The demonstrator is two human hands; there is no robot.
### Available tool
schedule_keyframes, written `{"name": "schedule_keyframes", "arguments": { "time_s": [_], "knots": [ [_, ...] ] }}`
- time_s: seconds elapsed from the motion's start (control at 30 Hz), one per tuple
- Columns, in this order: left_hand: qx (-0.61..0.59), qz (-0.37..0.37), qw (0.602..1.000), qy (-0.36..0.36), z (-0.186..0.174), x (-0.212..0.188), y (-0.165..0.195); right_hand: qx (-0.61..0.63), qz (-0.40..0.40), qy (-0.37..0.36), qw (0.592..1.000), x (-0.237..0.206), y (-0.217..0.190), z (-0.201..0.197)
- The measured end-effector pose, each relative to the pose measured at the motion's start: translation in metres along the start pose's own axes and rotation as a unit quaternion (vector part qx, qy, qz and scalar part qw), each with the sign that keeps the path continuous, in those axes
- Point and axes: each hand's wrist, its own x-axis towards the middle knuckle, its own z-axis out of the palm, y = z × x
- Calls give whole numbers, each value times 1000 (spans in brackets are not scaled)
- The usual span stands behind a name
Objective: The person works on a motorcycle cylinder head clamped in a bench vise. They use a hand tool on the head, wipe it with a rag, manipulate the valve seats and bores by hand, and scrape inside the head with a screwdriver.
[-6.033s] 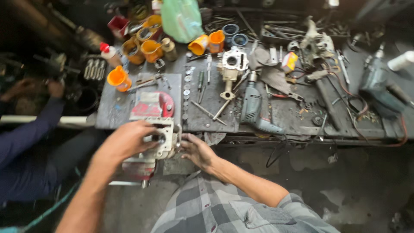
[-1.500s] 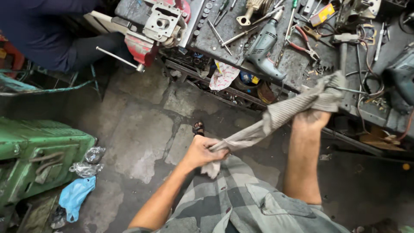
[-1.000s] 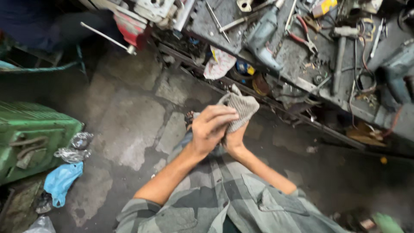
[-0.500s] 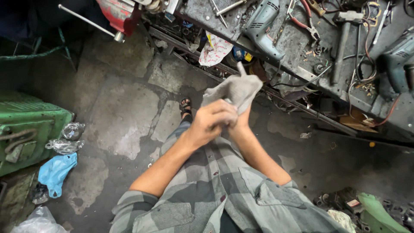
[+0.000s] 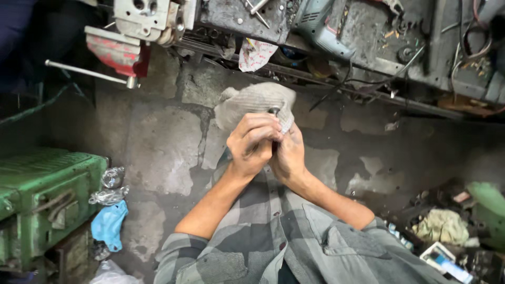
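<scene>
A grey cloth is held up in the middle of the view, above the stone floor and near the edge of the workbench. The left hand is closed around its lower part, and the right hand is pressed against it, also gripping the cloth. A small dark metal part is seen between the fingers. A green machine stands far left.

White-blue box, perhaps carton, bottom right amid floor clutter.
</scene>
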Motion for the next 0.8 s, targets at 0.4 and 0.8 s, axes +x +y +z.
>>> {"name": "schedule_keyframes", "arguments": {
  "time_s": [0.4,0.8],
  "knots": [
    [-165,-226,817,-504,-18,46,-62,-177,-25,130,975,39,7,-66],
    [189,67,958,-205,-38,175,-114,-279,-27,142,949,-19,-10,-105]
  ]
}}
